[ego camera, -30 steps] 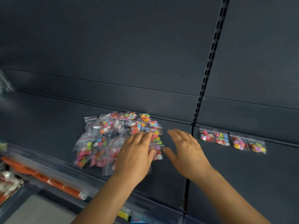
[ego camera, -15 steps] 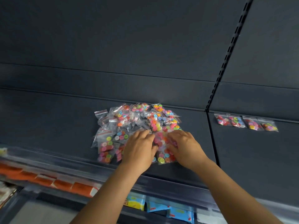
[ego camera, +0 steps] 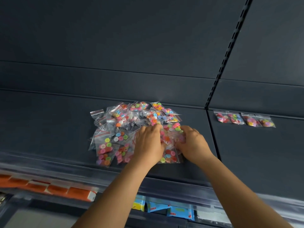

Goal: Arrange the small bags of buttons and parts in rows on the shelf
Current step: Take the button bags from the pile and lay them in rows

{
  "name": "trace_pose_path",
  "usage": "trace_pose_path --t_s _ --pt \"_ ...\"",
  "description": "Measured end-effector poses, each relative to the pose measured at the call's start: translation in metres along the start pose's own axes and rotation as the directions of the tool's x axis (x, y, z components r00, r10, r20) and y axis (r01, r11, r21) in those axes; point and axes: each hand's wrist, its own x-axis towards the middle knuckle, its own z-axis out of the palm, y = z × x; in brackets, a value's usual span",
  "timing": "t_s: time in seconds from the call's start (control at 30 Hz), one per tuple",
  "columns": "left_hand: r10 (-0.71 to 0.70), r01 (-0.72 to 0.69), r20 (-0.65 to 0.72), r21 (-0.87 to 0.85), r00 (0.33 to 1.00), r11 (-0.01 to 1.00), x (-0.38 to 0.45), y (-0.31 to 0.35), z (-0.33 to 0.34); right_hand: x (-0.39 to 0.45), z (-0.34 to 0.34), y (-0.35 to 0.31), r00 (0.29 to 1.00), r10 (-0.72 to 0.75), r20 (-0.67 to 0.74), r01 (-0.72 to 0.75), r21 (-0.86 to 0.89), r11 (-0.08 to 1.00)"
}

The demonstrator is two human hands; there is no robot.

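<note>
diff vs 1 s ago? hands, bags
Right hand moved left from the bare shelf onto the pile of bags, fingers now curled into it. Left hand stays on the pile, fingers more curled. Row of four bags unchanged.

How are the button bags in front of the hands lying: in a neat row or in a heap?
In a heap: the button bags overlap at mixed angles. Only four bags at right form a row.
</note>
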Motion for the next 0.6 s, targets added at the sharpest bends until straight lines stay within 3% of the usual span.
trace_pose_path --t_s 0.13,0.23,0.47,0.6 --pt "-0.069 0.070 0.033 -0.010 0.997 0.998 0.005 -0.002 -0.002 0.003 -0.001 0.003 0.998 0.070 0.003 -0.070 0.123 0.990" --pt "-0.038 0.038 0.007 -0.027 0.999 0.999 0.005 0.000 -0.006 0.001 -0.001 0.005 0.998 0.050 -0.025 -0.045 0.172 0.984" --pt "-0.126 0.113 -0.003 -0.412 0.992 0.904 0.004 0.006 -0.022 -0.003 -0.013 0.005 0.989 0.065 -0.134 -0.010 0.378 0.926" --pt "-0.219 0.189 0.035 -0.647 0.975 0.739 0.009 0.014 -0.029 -0.008 -0.022 0.004 0.977 0.110 -0.186 0.005 0.529 0.848"
